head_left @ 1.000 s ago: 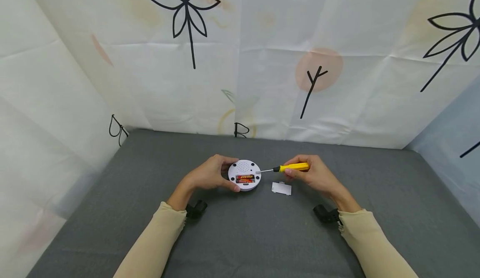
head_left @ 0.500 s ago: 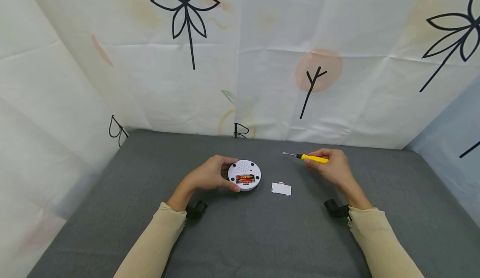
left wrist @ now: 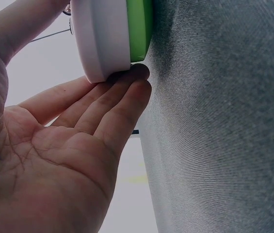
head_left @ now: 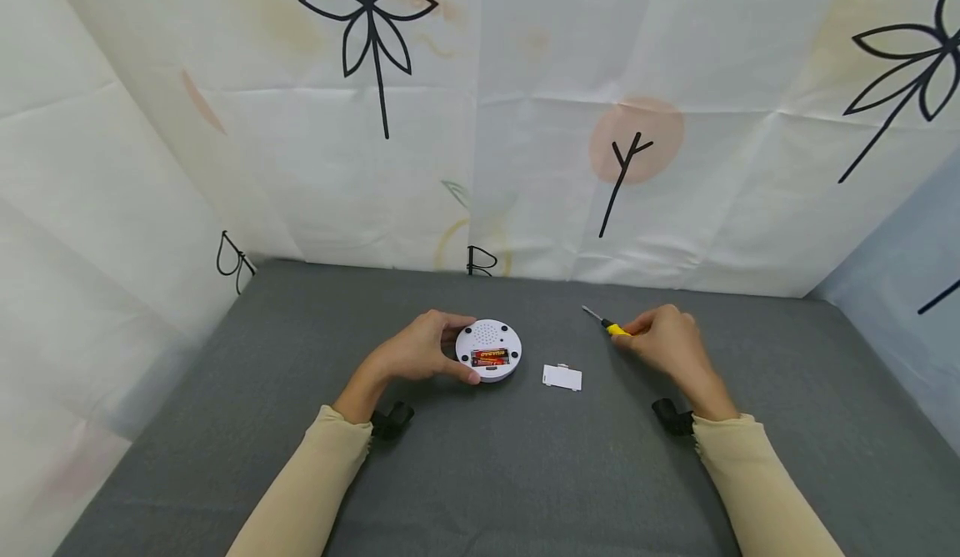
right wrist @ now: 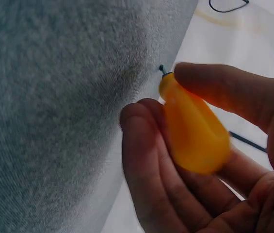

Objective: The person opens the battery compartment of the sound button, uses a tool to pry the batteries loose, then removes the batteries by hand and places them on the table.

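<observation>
My left hand [head_left: 423,347] grips the rim of a round white device [head_left: 488,332] between thumb and fingers. The device lies face down on the cloth, its battery bay uncovered and holding batteries [head_left: 491,358] with red and black wrappers. A green part [left wrist: 139,29] shows on its underside in the left wrist view. My right hand [head_left: 670,342] holds a screwdriver [head_left: 617,329] by its yellow handle, its metal shaft pointing up and left, away from the device. Between the two hands, a small white battery cover [head_left: 562,377] lies flat on the cloth.
A dark grey cloth [head_left: 480,474] covers the table. White fabric walls [head_left: 540,190] with plant drawings stand at its back and sides. Black wrist cameras are strapped on both forearms.
My right hand has drawn the screwdriver off the device, moving right, and the tool's shaft has since swung to tilt more upward. The left hand, device and cover stay put.
</observation>
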A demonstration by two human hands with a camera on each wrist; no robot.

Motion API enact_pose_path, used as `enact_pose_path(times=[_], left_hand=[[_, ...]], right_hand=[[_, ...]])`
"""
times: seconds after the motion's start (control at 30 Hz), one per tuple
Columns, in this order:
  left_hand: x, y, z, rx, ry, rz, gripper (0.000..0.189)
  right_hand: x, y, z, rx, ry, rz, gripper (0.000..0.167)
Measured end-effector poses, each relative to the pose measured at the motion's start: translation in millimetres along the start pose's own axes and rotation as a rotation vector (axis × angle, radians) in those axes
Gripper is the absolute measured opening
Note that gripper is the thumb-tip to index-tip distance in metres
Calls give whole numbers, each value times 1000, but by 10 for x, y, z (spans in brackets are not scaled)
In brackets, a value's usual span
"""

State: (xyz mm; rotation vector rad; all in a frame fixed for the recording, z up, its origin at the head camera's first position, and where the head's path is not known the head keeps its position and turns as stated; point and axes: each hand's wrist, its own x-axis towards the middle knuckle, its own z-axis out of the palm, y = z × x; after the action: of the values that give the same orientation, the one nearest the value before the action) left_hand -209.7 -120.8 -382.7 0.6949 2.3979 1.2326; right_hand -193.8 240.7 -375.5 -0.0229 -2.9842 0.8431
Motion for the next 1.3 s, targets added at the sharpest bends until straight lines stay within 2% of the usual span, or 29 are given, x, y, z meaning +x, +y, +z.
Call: enact_pose_path(times=[0.13,0.53,0.9,1.03,1.13,1.3], left_hand=[[5,10,4,4,-2,-9,87],[16,29,18,14,-2,-1,87],[-16,87,30,62,11,5,87],[-16,100,48,79,14,15,87],[-16,115,61,101,21,29,88],[-13,139,84,119,22,38,88]], right_hand=[[-19,-31,18,-48,-40,17,27],[-22,-70,72,-136,-91,83,27],[-11,-82,46,-154,-124,68,31],[-29,-122,31,-133,-91,58,35],[-66,-203,34,-92,-29,-20,35],[-156,-397,142,82,24,-304,24]])
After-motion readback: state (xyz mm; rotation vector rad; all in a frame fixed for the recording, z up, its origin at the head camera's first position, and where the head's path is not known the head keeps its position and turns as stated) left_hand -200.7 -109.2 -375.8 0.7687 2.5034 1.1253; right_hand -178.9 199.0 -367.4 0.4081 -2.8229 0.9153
